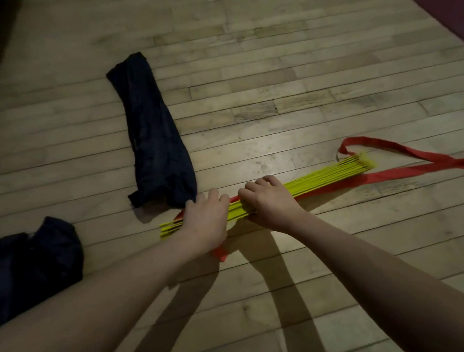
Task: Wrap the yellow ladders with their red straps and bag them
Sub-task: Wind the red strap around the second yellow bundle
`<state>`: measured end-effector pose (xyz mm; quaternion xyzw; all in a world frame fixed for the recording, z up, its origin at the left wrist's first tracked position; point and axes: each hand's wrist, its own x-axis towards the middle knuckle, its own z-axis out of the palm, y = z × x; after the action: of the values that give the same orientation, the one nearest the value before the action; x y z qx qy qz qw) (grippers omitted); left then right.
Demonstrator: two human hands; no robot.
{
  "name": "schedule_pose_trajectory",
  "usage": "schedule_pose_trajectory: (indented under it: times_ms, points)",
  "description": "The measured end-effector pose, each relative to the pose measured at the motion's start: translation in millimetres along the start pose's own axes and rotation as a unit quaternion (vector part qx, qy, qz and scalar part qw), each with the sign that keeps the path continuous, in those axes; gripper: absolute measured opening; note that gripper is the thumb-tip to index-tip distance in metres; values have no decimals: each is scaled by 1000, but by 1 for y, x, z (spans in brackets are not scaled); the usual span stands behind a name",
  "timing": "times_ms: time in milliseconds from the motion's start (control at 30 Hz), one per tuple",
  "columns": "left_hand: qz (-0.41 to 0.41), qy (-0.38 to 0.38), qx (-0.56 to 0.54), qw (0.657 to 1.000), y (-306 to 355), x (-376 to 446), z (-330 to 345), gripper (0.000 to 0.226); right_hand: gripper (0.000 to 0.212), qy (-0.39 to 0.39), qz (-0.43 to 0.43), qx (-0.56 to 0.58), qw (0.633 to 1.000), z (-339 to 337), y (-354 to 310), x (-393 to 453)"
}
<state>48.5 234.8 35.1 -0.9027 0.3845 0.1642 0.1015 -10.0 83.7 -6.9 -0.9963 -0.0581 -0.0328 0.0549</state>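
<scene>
A stack of flat yellow plastic ladder rungs [318,178] is lying on the pale wooden plank floor [274,67], gathered into one long narrow bundle. Its long axis is running on a slant, from a near end at lower left, just in front of the left wrist, up to a far end at upper right, where the rung tips are fanning out slightly.

The left hand [205,221] is resting over the bundle near its lower-left end, fingers curling down over the far edge of the rungs and gripping them. The right hand [269,200] is sitting just beside it, further along toward the middle, its fingers bent over the top of the stack and holding it too. Both forearms are reaching in from the bottom edge.

A long red fabric strap [411,169] is trailing out from the far end, looping once near the rung tips and running away to the right edge, with a second run lying alongside and under the bundle. A short red end is poking out below the left wrist.

A long dark navy fabric bag [154,136] is lying beyond the left hand, its near end just beside the fingers, pointing away to upper left. A second crumpled dark navy bag [38,264] is sitting at the left edge.
</scene>
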Motion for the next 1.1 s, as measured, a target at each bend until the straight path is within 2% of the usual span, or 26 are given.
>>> schedule_pose_trajectory:
  times_ms: [100,267,400,500,600,700,767,833,933,1033,1100]
  points:
    - [13,-12,9,1000,-30,-18,-6,41,50,-31,9,29,999,-8,-29,15]
    - [25,4,20,999,-68,-55,1,26,39,-120,35,-4,992,-6,-43,15]
    - [18,13,8,1000,-79,-72,17,33,37,-161,57,-46,984,-3,-43,10]
    - [-1,20,59,998,-74,-66,24,44,35,-177,35,-61,982,5,-48,12]
    - [15,29,67,997,-61,-51,31,53,32,-177,9,-39,983,12,-65,16]
    - [-20,-4,16,1000,-55,-39,44,45,31,-177,-24,-18,984,21,-83,22]
    - [-33,-20,-11,999,-58,-36,55,38,38,-174,-21,-7,984,26,-84,23]
    - [-40,-15,-39,998,-65,-36,64,37,54,-159,-5,12,987,28,-78,18]
    - [-51,-9,-90,995,-75,-37,75,36,71,-105,57,32,992,26,-62,-1]
    - [-57,-9,-135,989,-83,-35,81,41,56,6,112,24,993,25,-45,-25]
    - [-56,-12,-143,988,-86,-32,81,44,50,25,86,-2,996,30,-40,-43]
